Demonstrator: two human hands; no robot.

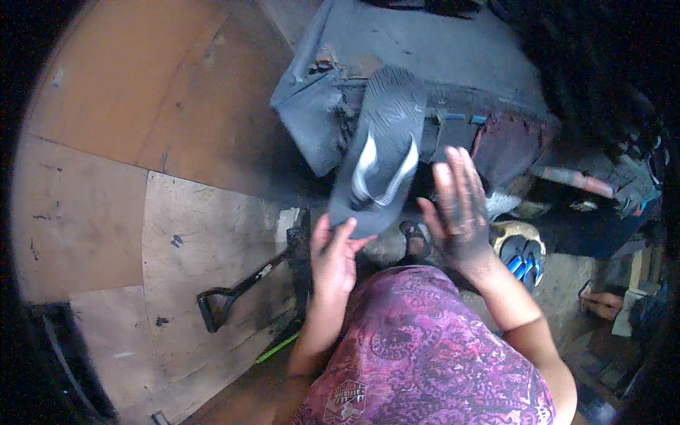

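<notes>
Left hand (335, 258) clamped on toe of flip-flop (388, 150), likely keeping strap (365, 157) clear; heel over front edge of bench (439, 42); right hand (460, 216) empty, thumb apart.

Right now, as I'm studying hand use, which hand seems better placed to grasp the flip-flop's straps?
The right hand, probably: it is open and beside the white straps, while the left hand grips the near end of the grey flip-flop.

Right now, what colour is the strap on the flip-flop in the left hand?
The strap looks whitish-grey, best in the head view.
</notes>
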